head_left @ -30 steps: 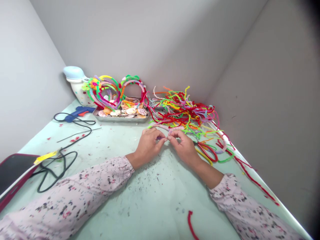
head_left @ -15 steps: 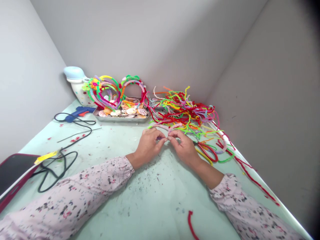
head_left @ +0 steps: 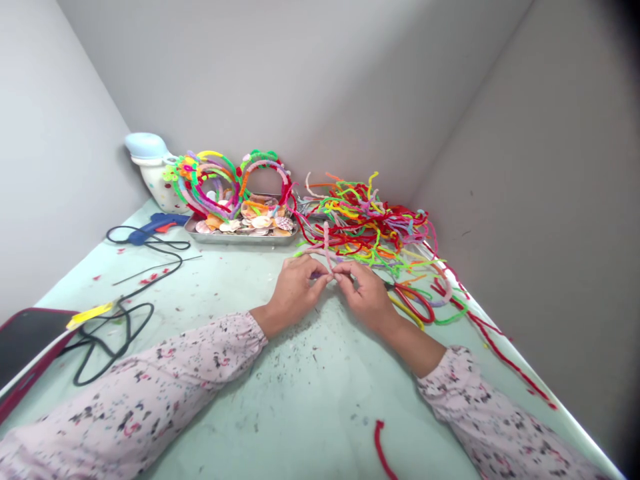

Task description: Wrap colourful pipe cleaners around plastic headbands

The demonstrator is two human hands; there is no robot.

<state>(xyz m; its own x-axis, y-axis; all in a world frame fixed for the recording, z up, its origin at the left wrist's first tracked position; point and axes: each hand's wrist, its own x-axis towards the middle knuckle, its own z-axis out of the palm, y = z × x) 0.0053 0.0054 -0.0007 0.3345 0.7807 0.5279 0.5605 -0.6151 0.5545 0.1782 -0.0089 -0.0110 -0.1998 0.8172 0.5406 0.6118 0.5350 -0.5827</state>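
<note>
My left hand (head_left: pixel 299 283) and my right hand (head_left: pixel 363 288) meet fingertip to fingertip above the table. Both are closed in a pinch on a fuzzy pale pink pipe cleaner (head_left: pixel 327 241), whose free end stands upright between them. Behind my left fingers runs a curved pink and lilac pipe-cleaner strand (head_left: pixel 315 251) with a green tip. My fingers hide the spot where the pieces meet. Scissors with red handles (head_left: pixel 423 308) lie beside my right wrist, on top of loose pipe cleaners.
A tangled heap of coloured pipe cleaners (head_left: pixel 370 213) lies at the back right. A metal tray (head_left: pixel 240 239) holds shells and decorated headbands (head_left: pixel 265 160). At left are a blue glue gun (head_left: pixel 155 227), its black cord (head_left: pixel 133 320) and a white bottle (head_left: pixel 157 180). A red pipe cleaner (head_left: pixel 381 448) lies in front.
The pale pink pipe cleaner's free end has swung from leaning right over my right fingers to standing upright. Both hands stay pinched in nearly the same place.
</note>
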